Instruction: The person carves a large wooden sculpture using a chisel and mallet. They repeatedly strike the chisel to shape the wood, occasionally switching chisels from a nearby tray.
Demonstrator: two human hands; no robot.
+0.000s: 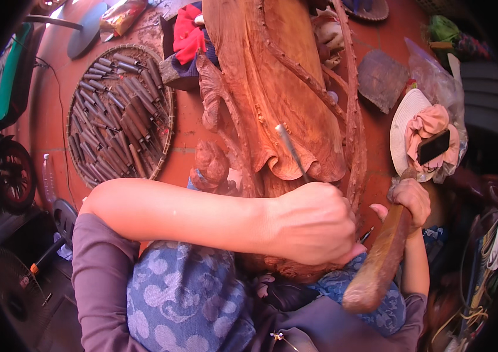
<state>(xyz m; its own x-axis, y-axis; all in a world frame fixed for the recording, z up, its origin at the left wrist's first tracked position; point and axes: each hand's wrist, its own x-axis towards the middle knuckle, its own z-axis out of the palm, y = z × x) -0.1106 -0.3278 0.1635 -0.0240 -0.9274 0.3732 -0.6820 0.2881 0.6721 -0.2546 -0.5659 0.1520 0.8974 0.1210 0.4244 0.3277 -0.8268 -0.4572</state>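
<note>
My left forearm crosses in front of me, and my left hand point(316, 220) is closed in a fist around a chisel point(291, 149). The chisel's metal shaft slants up and left, its bright tip over the lower part of a large reddish-brown wood carving point(296, 88). The fist hides its handle. On the right, my right hand point(411, 200) grips the narrow end of a wooden mallet point(378, 267), whose thick end points down toward my lap, apart from the chisel. The carving has draped folds, thin knobbly stems and a rounded carved form point(210, 163) at its left.
A round woven tray point(169, 126) full of chisels lies on the red tile floor to the left. At right are a pale hat point(402, 126) with a pink cloth and a phone point(434, 146), and a dark wood slab point(384, 79). A fan point(14, 281) stands lower left.
</note>
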